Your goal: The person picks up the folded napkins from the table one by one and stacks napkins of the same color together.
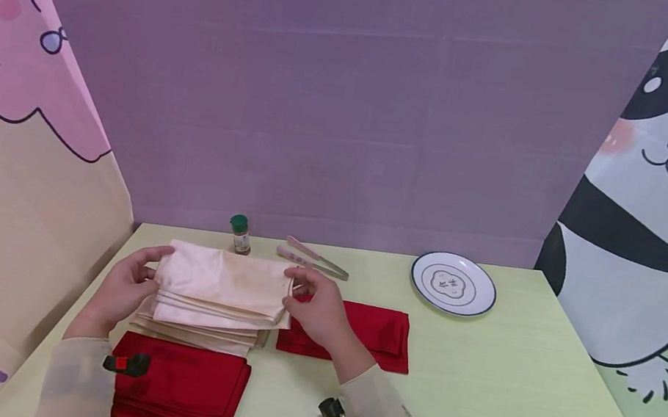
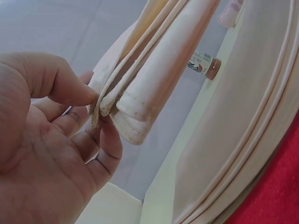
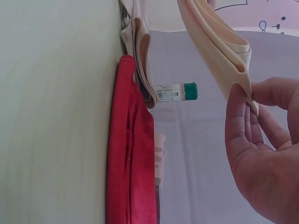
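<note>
A folded cream cloth (image 1: 221, 277) hangs between both hands above a stack of similar folded cream cloths (image 1: 197, 337). My left hand (image 1: 122, 287) pinches its left end; in the left wrist view, thumb and fingers grip the layered edge of the cloth (image 2: 159, 70). At the right end, my right hand (image 1: 319, 310) pinches a corner, and the right wrist view shows the cloth (image 3: 219, 56) lifted off the pile. Folded red cloth (image 1: 178, 386) lies in front of the cream stack. Another folded red cloth (image 1: 378, 336) lies to the right, partly behind the right wrist.
A green-capped jar (image 1: 240, 234) stands at the back, behind the cream cloths. Tongs (image 1: 314, 259) lie beside it. A white plate with a blue rim (image 1: 485, 291) sits at the back right of the pale table (image 1: 513, 411). Printed walls close in the sides and back.
</note>
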The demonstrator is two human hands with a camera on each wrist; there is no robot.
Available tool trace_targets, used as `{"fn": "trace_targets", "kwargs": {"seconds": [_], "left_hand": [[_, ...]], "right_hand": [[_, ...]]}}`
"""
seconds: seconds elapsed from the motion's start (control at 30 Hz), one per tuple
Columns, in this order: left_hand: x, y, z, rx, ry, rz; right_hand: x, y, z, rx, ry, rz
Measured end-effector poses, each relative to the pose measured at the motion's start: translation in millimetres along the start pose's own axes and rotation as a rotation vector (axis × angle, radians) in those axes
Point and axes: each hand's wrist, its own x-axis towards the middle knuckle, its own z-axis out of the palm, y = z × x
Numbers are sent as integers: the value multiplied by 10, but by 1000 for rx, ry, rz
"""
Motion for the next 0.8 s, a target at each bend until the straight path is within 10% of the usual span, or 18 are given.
{"fn": "trace_targets", "kwargs": {"seconds": [0.8], "left_hand": [[-14,-134,-49,102,34,-102]], "right_hand": [[-21,140,205,-48,-45,76]]}}
